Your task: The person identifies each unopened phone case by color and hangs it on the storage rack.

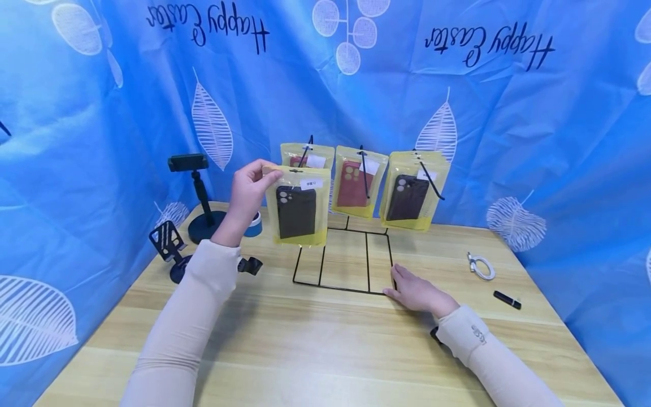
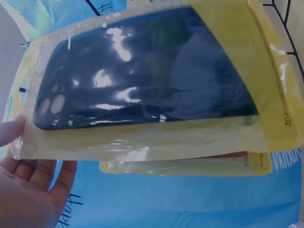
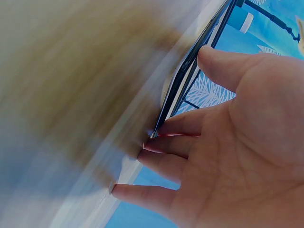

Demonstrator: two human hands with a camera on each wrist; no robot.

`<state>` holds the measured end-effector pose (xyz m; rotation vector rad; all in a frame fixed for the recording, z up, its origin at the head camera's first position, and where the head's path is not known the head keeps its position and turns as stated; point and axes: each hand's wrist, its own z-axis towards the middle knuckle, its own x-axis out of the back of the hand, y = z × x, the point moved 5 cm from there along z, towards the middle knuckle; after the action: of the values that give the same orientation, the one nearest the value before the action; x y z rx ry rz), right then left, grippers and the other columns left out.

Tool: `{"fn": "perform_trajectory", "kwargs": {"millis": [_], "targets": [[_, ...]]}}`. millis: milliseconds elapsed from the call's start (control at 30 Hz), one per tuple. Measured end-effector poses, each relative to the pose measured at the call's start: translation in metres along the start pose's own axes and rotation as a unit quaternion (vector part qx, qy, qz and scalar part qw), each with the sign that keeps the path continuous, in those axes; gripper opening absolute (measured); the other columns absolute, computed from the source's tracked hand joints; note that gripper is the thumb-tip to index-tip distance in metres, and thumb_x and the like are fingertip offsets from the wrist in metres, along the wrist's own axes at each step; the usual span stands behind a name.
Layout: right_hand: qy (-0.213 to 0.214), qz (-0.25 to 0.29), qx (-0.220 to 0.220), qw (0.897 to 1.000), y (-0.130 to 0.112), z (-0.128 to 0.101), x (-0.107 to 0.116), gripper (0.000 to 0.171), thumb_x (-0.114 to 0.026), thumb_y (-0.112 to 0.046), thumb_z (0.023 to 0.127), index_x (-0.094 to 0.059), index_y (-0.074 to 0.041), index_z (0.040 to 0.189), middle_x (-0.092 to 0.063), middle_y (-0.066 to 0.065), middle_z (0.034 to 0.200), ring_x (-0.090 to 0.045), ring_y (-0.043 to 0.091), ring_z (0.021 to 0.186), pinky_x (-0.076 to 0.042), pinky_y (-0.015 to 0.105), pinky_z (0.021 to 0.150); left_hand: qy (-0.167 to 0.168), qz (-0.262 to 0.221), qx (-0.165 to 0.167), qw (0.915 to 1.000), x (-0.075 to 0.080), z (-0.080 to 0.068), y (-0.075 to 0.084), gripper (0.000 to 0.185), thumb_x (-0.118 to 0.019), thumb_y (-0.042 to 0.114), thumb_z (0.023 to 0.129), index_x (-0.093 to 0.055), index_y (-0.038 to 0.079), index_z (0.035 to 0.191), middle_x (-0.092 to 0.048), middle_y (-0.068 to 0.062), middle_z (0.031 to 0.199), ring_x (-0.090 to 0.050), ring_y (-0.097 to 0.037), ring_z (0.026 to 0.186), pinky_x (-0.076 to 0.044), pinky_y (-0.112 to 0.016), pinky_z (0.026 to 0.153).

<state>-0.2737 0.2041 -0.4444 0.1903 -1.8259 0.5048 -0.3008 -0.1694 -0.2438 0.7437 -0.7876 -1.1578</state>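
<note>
My left hand (image 1: 250, 189) pinches the top left corner of a clear-and-yellow pouch with a black phone case (image 1: 296, 212) inside. In the left wrist view this pouch fills most of the picture, with the thumb (image 2: 10, 130) on its front. It overlaps a hanging pouch with a red case (image 1: 299, 162). Another pouch with a red case (image 1: 352, 183) hangs in the middle, and pouches with a dark case in front (image 1: 407, 198) hang at the right. My right hand (image 1: 418, 289) touches the near right corner of the black wire rack (image 1: 346, 289), its fingers fairly straight.
At the left of the wooden table (image 1: 325, 350) stand a phone stand with a round base (image 1: 203, 223), a smaller black stand (image 1: 170, 249) and a blue tub (image 1: 253, 226). A white cable (image 1: 482, 268) and a small black stick (image 1: 507, 299) lie at the right. Blue cloth (image 1: 386, 96) hangs behind.
</note>
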Motion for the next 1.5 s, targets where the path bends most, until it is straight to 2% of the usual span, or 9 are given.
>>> {"fn": "perform_trajectory", "kwargs": {"millis": [167, 400, 533, 667, 1100, 1267, 1400, 1500], "targets": [[0.000, 0.001, 0.000, 1.000, 0.002, 0.000, -0.001, 0.073, -0.044, -0.040, 0.105, -0.024, 0.011, 0.152, -0.019, 0.033, 0.159, -0.021, 0.046, 0.149, -0.025, 0.057, 0.120, -0.002, 0.005, 0.014, 0.9999, 0.000, 0.003, -0.005, 0.029, -0.068, 0.029, 0.095, -0.069, 0.001, 0.099, -0.068, 0.004, 0.091, -0.059, -0.011, 0.088, -0.049, -0.022, 0.075], [-0.001, 0.000, -0.002, 1.000, 0.003, 0.002, -0.002, 0.073, -0.044, -0.041, 0.105, -0.024, 0.011, 0.152, -0.019, 0.032, 0.160, -0.021, 0.045, 0.149, -0.025, 0.057, 0.120, -0.002, 0.020, 0.044, 0.9988, -0.004, 0.012, -0.016, 0.031, -0.069, 0.032, 0.094, -0.070, 0.002, 0.098, -0.068, 0.002, 0.089, -0.055, -0.013, 0.085, -0.044, -0.025, 0.074], [-0.006, 0.001, -0.004, 1.000, 0.003, 0.002, -0.003, 0.074, -0.044, -0.042, 0.105, -0.023, 0.010, 0.152, -0.017, 0.032, 0.160, -0.020, 0.045, 0.149, -0.025, 0.057, 0.120, 0.000, 0.023, 0.050, 0.9985, -0.004, 0.015, -0.021, 0.030, -0.069, 0.031, 0.094, -0.070, 0.002, 0.097, -0.068, -0.003, 0.091, -0.054, -0.014, 0.083, -0.043, -0.026, 0.072], [-0.004, 0.002, -0.003, 1.000, 0.003, 0.001, -0.003, 0.073, -0.044, -0.042, 0.105, -0.024, 0.011, 0.152, -0.018, 0.032, 0.160, -0.021, 0.045, 0.149, -0.026, 0.057, 0.120, -0.002, 0.032, 0.053, 0.9981, -0.006, 0.021, -0.023, 0.030, -0.068, 0.033, 0.094, -0.070, 0.003, 0.098, -0.066, -0.002, 0.092, -0.053, -0.015, 0.085, -0.042, -0.026, 0.073], [-0.004, 0.002, -0.004, 1.000, 0.000, 0.000, 0.002, 0.072, -0.044, -0.041, 0.105, -0.025, 0.010, 0.152, -0.018, 0.032, 0.160, -0.021, 0.045, 0.149, -0.026, 0.058, 0.120, -0.011, 0.077, 0.081, 0.9937, -0.016, 0.055, -0.032, 0.028, -0.067, 0.030, 0.095, -0.069, 0.002, 0.100, -0.048, 0.002, 0.075, -0.043, -0.015, 0.069, -0.035, -0.027, 0.058], [-0.004, 0.002, -0.005, 1.000, 0.001, 0.001, 0.000, 0.073, -0.045, -0.042, 0.105, -0.024, 0.010, 0.152, -0.017, 0.031, 0.161, -0.021, 0.045, 0.149, -0.026, 0.058, 0.119, -0.014, 0.097, 0.083, 0.9917, -0.020, 0.067, -0.040, 0.028, -0.068, 0.029, 0.095, -0.069, 0.001, 0.099, -0.044, 0.003, 0.069, -0.040, -0.015, 0.065, -0.034, -0.027, 0.057], [0.002, -0.004, -0.005, 1.000, 0.002, 0.001, -0.002, 0.072, -0.045, -0.041, 0.105, -0.025, 0.010, 0.152, -0.019, 0.031, 0.160, -0.022, 0.045, 0.149, -0.027, 0.058, 0.119, -0.005, 0.096, 0.085, 0.9917, -0.022, 0.072, -0.045, 0.025, -0.068, 0.027, 0.095, -0.068, 0.002, 0.094, -0.047, 0.003, 0.073, -0.042, -0.015, 0.070, -0.036, -0.027, 0.060], [0.006, -0.010, -0.003, 1.000, 0.002, 0.001, -0.003, 0.072, -0.045, -0.041, 0.105, -0.026, 0.011, 0.151, -0.020, 0.032, 0.160, -0.023, 0.045, 0.148, -0.028, 0.058, 0.119, 0.004, 0.101, 0.082, 0.9915, -0.024, 0.074, -0.046, 0.023, -0.068, 0.024, 0.095, -0.067, 0.001, 0.097, -0.051, -0.001, 0.081, -0.045, -0.016, 0.078, -0.037, -0.027, 0.065]]}}
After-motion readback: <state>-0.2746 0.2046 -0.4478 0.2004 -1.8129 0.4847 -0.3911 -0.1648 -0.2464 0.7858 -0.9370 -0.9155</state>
